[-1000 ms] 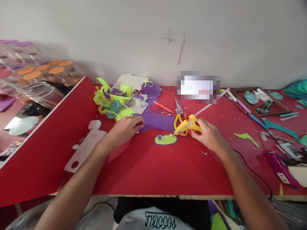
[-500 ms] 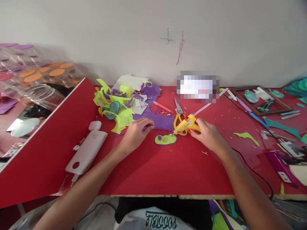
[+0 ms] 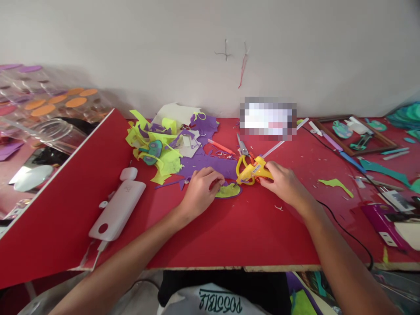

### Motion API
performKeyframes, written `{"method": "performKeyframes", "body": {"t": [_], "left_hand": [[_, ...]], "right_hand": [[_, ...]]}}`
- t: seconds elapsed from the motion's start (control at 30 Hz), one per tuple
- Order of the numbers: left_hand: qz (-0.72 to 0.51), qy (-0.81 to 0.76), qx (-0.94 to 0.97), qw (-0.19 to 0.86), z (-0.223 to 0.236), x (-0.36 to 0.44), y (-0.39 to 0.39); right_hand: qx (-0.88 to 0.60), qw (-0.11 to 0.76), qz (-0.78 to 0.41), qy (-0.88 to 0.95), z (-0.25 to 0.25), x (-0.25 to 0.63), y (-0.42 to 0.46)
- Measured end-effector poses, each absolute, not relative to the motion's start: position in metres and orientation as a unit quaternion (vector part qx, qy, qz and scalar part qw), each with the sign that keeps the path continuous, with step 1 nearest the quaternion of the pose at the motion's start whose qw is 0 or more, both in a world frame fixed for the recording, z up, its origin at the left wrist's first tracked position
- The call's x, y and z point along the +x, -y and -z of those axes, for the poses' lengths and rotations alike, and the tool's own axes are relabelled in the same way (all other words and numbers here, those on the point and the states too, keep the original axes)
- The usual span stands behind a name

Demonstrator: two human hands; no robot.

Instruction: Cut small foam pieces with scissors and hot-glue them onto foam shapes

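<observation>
My right hand grips a yellow glue gun with a clear glue stick out of its back. The nozzle tip is at the upper edge of a yellow-green foam cutout with a purple border. Over the left end of that cutout is my left hand, thumb and forefinger pinched on what looks like a small purple foam piece. The hand hides that end of the cutout. Scissors with yellow handles lie behind the glue gun.
Purple foam sheet and yellow-green scraps lie behind my left hand, near an orange pen. A white power bank rests by the red partition. At right are a wooden frame and a black cord.
My left hand has moved right from the purple sheet to the foam cutout and now covers its left end. My right hand holds the glue gun in nearly the same place.
</observation>
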State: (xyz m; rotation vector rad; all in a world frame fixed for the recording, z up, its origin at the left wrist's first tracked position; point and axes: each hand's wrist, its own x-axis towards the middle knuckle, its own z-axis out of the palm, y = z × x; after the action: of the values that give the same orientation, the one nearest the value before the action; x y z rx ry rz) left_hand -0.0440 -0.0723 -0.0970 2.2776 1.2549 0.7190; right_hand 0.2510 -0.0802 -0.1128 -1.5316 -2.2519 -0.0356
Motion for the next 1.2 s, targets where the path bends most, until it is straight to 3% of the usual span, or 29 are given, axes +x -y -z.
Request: {"method": "performKeyframes", "body": {"t": [0.4,1.2], "left_hand": [[-0.229,-0.436,0.847,0.201,0.105,-0.023,0.072],[-0.220,-0.405,0.887,0.028,0.117,-0.018,0.073]], "right_hand": [[-0.541,0.205,0.007,0.815,0.109,0.250,0.081],[-0.542,0.203,0.025,0.815,0.105,0.249,0.081]]}}
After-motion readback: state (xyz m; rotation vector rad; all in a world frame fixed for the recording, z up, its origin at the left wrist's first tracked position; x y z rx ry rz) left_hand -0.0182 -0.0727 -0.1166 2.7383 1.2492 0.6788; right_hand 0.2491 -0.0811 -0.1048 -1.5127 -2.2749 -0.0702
